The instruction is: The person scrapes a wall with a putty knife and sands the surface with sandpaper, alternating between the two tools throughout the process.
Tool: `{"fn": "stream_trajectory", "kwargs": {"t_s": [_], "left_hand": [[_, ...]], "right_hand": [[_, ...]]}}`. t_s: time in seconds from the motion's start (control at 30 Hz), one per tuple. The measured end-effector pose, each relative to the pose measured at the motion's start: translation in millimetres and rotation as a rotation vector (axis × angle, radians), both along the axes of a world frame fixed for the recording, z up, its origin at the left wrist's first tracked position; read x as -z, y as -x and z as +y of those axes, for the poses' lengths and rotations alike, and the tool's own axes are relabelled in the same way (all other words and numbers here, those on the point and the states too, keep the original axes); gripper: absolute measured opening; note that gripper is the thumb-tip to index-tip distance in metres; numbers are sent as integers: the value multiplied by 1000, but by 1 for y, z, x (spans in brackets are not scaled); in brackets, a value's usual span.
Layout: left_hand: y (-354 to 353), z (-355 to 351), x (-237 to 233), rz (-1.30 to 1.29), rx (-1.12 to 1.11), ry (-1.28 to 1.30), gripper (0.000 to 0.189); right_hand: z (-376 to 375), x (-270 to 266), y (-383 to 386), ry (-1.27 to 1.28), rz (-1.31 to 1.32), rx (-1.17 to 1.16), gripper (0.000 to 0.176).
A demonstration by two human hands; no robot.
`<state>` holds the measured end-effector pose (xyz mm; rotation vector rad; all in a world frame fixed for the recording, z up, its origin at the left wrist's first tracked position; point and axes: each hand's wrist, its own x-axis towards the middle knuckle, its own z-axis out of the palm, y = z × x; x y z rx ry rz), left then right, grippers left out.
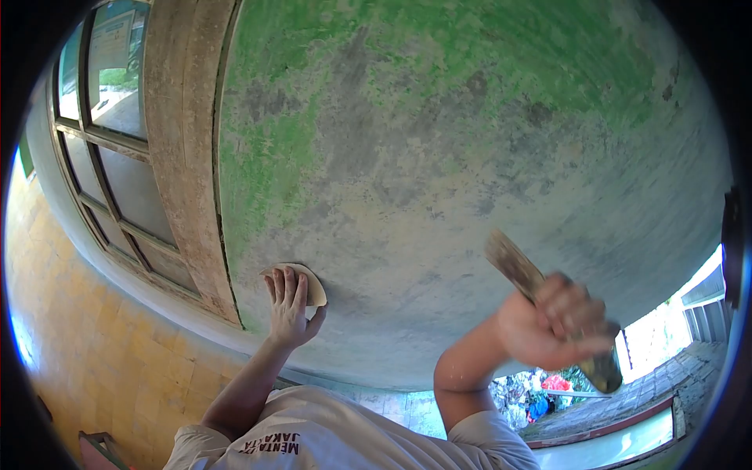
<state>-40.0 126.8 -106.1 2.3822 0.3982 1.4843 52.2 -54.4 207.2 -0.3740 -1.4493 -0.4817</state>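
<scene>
Pale curved pad (314,286) — sandpaper, perhaps — under left hand (288,311)

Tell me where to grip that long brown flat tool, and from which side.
Grip the long brown flat tool around its middle, where the right hand is fisted on it. It slants, pale flat end up-left towards the green-stained grey wall, dark end down-right, both poking free. Come from the side away from the wall, wrapping across the shaft.
</scene>
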Motion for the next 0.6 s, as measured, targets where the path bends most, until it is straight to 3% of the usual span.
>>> {"fn": "stream_trajectory", "kwargs": {"t_s": [0.1, 0.2, 0.37, 0.43, 0.5, 0.6], "left_hand": [[2, -1, 1, 28, 2, 5, 83], [1, -2, 1, 14, 3, 12, 82], [4, 0, 0, 38, 16, 19, 80], [5, -1, -1, 38, 15, 24, 80], [5, -2, -4, 27, 19, 25, 80], [12, -3, -11, 55, 9, 52, 81]], "right_hand": [[0, -1, 2, -137, -23, -42, 23], [16, -1, -7, 37, 4, 133, 26], [-2, -5, 10, -125, 10, -84, 27], [18, 0, -1, -107, -12, -38, 25], [26, 3, -5, 103, 121, 46, 26], [9, 23, -10, 155, 131, 0, 23]]}}
